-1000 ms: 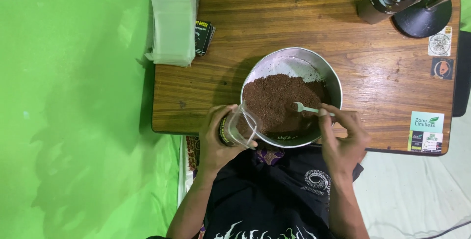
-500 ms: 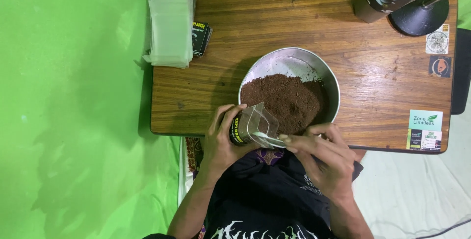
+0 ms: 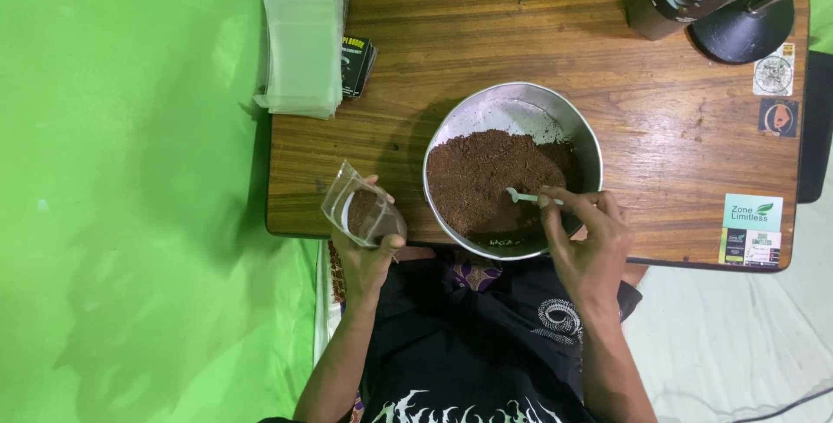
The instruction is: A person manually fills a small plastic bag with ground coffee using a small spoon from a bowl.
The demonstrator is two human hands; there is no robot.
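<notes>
While the small clear pouch (image 3: 363, 212) sits pinched in the left hand (image 3: 369, 254), just off the left rim of the metal bowl (image 3: 486, 115) and over the near edge of the table (image 3: 486, 32), it already shows some brown powder inside. Its long axis runs slantwise, with the open mouth pointing up and away from the bowl toward the far left. The step in hand looks like scooping: the right hand (image 3: 586, 241) is closed round a small pale spoon (image 3: 525, 197), whose bowl end points left into the heap of ground brown powder (image 3: 486, 180) and whose handle lies nearly level across the bowl's near side. The next move seems to call for lifting a level spoonful and bringing it to the pouch mouth without spilling. Farther left of the bowl lies a stack of empty clear pouches (image 3: 302, 45).
</notes>
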